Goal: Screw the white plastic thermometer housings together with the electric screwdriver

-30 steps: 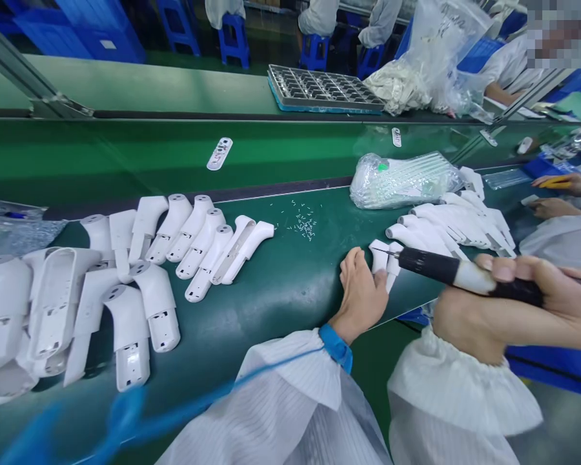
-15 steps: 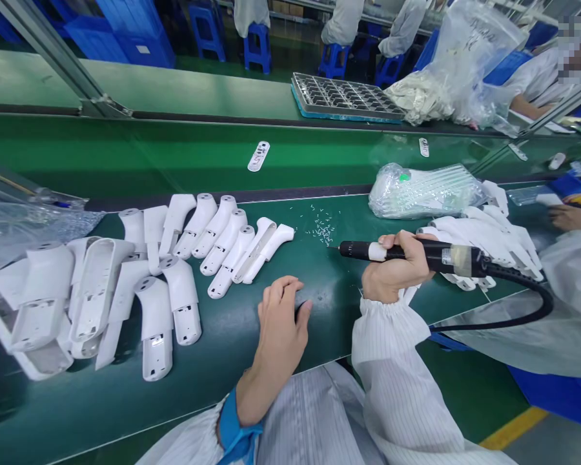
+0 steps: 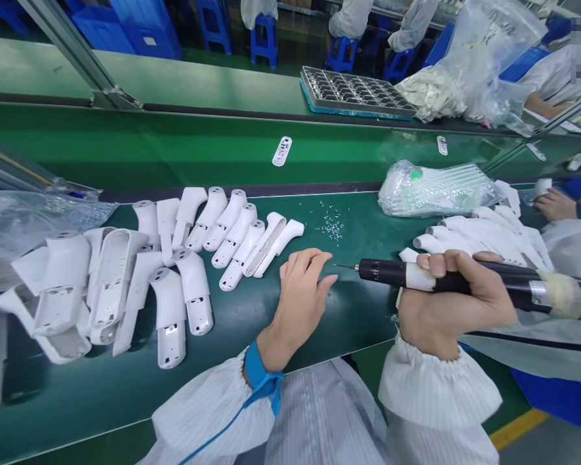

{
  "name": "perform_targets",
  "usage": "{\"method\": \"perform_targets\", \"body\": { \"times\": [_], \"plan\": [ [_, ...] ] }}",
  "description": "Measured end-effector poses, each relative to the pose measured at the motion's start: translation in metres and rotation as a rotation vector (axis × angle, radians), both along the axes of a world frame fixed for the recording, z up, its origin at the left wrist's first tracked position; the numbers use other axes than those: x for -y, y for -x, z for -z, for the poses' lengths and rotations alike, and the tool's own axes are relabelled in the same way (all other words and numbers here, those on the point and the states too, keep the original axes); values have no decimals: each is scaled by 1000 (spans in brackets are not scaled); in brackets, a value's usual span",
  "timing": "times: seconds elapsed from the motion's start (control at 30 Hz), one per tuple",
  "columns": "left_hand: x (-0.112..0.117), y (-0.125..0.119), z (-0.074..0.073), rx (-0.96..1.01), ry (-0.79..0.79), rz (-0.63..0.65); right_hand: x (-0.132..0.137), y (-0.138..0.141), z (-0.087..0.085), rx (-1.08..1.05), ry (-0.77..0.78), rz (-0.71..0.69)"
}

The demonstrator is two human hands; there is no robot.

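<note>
My right hand (image 3: 458, 310) is wrapped round a black electric screwdriver (image 3: 503, 283) with a white band. The tool lies nearly level, and its thin bit points left at my left hand (image 3: 300, 300). That hand hovers over the green work surface, thumb and forefinger apart, with nothing visible between them. Beyond its fingertips is a scatter of tiny screws (image 3: 334, 227). Just left of the hand, white curved plastic housings (image 3: 242, 242) lie in a row, some with an open hollow side. More housings (image 3: 119, 278) are heaped farther left.
Another pile of white housings (image 3: 489, 232) lies at right, behind the screwdriver, beside a clear bag of parts (image 3: 436, 190). A co-worker's hand (image 3: 556, 205) is at far right. White labelled pieces (image 3: 282, 151) lie on the green strip behind. A metal-topped tray (image 3: 358, 90) stands farther back.
My right hand has drawn the screwdriver right and slightly down, away from the screws. My left hand has moved right and up, close to the bit. The view has shifted a little.
</note>
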State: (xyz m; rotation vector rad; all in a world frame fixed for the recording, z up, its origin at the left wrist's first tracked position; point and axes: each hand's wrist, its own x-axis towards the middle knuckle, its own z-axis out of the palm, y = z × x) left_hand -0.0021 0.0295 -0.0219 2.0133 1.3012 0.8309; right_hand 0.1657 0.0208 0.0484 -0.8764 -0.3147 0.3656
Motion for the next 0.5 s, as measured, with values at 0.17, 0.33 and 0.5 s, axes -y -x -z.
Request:
{"method": "perform_targets", "body": {
  "times": [0.17,0.33,0.5],
  "plan": [
    [-4,2,-4,3,-64,62,16,6,-5,-17,9,-23],
    [-4,10,0,-37,-136,82,19,8,-4,-29,44,-54],
    [-10,17,2,-51,-227,244,18,5,2,-62,46,-65]
  ]
}}
